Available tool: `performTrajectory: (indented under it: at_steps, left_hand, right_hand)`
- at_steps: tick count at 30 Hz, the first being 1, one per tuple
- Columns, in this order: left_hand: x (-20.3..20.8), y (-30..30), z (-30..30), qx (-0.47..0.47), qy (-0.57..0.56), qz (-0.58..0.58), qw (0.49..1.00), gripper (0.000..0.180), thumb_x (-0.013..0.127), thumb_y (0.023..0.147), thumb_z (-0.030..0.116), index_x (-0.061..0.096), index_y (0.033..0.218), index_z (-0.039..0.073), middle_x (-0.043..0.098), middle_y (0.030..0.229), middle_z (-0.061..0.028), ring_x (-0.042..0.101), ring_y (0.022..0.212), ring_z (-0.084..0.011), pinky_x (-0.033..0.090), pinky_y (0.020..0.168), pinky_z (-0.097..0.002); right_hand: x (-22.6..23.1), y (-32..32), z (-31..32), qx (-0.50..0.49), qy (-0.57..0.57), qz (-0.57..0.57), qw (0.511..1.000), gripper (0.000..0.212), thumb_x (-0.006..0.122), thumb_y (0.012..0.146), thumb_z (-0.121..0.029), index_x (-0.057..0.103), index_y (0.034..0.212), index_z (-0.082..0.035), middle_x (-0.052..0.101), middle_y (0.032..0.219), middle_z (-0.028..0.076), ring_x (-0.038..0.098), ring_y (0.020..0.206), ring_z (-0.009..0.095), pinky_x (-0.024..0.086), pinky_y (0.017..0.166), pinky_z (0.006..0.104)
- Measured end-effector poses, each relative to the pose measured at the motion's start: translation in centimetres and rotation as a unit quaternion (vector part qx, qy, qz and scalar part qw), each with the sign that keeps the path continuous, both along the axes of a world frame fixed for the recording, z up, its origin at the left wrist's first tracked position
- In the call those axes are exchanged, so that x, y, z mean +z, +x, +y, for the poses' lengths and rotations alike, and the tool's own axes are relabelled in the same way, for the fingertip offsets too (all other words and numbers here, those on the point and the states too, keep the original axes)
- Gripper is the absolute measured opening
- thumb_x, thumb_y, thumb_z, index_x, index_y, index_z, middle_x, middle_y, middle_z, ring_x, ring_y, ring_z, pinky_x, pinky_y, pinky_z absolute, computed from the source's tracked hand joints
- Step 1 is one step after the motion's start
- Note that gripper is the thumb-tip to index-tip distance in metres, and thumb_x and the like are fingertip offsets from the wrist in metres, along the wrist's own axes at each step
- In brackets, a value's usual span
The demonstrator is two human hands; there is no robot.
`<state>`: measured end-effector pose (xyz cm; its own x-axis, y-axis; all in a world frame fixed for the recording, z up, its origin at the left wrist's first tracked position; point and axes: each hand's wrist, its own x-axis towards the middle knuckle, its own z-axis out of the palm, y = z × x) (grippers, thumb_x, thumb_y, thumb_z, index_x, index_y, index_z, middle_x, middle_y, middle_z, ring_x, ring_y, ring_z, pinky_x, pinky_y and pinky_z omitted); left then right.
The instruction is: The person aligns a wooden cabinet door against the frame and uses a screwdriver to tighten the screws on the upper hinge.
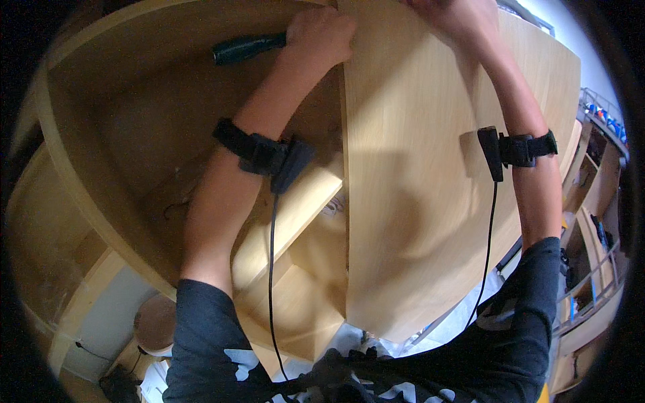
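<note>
Wooden cabinet (134,127) occupies frame left; pale panel (403,201), centre-right. Left hand (321,37), upper centre, grips a dark-green handle (247,49) extending toward upper left. Right hand (460,15), cropped at top: grip cannot be determined.

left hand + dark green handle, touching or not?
Touching. The head view shows the dark green handle sticking out from the curled left hand, with no gap where they meet.

green handle (245,49) in left grip (321,36), right grip (465,16), wooden panel (386,174)
</note>
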<state>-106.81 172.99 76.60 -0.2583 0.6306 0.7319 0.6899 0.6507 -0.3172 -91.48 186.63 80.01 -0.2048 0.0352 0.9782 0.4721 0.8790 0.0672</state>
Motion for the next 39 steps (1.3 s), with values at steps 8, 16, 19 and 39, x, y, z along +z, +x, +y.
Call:
performTrajectory:
  at_steps: [8,16,19,39]
  left_hand:
    - [-0.2,-2.4,1.1,-0.052,0.049,0.133,0.989,0.019,0.062,0.077,0.010,0.066,0.092,0.000,0.065,0.094,-0.0228,0.063,0.090,-0.0392,0.052,0.079,-0.0497]
    - [-0.9,0.9,0.8,0.028,0.013,0.113,0.993,0.017,0.060,0.085,0.012,0.068,0.099,0.004,0.067,0.094,-0.0185,0.066,0.090,-0.0327,0.056,0.075,-0.0437]
    - [-0.6,0.5,0.8,0.043,-0.001,0.141,0.989,0.019,0.060,0.085,0.012,0.067,0.101,0.004,0.067,0.092,-0.0187,0.066,0.090,-0.0337,0.056,0.075,-0.0443]
    - [0.7,0.2,1.2,0.082,-0.019,0.121,0.989,0.017,0.065,0.080,0.012,0.067,0.094,0.002,0.065,0.098,-0.0215,0.063,0.091,-0.0395,0.053,0.081,-0.0471]
  right_hand:
    - [-0.1,0.7,0.7,0.027,0.010,0.021,0.999,0.035,0.067,0.072,-0.042,0.069,0.089,-0.012,0.066,0.081,0.018,0.064,0.072,0.036,0.051,0.064,0.0445]
    - [0.0,1.3,1.8,0.072,0.038,0.040,0.996,0.033,0.068,0.071,-0.043,0.071,0.083,-0.012,0.066,0.077,0.018,0.064,0.071,0.036,0.051,0.063,0.0444]
    - [0.0,1.5,1.6,0.055,0.014,0.022,0.998,0.036,0.069,0.070,-0.044,0.071,0.082,-0.011,0.065,0.077,0.019,0.064,0.070,0.035,0.051,0.063,0.0441]
    - [0.8,-0.5,4.4,0.086,0.118,0.084,0.986,0.040,0.066,0.067,-0.049,0.067,0.068,-0.009,0.066,0.073,0.017,0.065,0.070,0.034,0.051,0.060,0.0434]
